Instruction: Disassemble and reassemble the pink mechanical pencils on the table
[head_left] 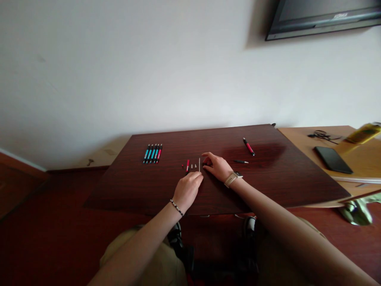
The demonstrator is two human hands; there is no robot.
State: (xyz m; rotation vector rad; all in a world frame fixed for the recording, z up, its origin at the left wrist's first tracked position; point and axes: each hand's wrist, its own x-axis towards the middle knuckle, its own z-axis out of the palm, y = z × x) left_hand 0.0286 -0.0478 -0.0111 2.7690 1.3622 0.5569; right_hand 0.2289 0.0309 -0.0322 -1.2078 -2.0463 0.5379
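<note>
You have four blue pens (153, 153) and one red pen (160, 153) left of centre in the frame, five together; right of centre lie one more red pen (249, 146) and one black pen section (240, 161). Mid-frame you count one red barrel (187, 165), one tiny red piece (182, 165), two small pale pieces (192, 166) and one thin white rod (199, 163). Toward the right edge, you have one black slab (333, 159), one cable (323, 136) and one yellow item (364, 133); upper right, one screen (327, 18).

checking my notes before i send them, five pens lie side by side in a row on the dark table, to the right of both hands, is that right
The side is wrong: the head view shows the five pens to the left of both the left hand and the right hand.
</note>
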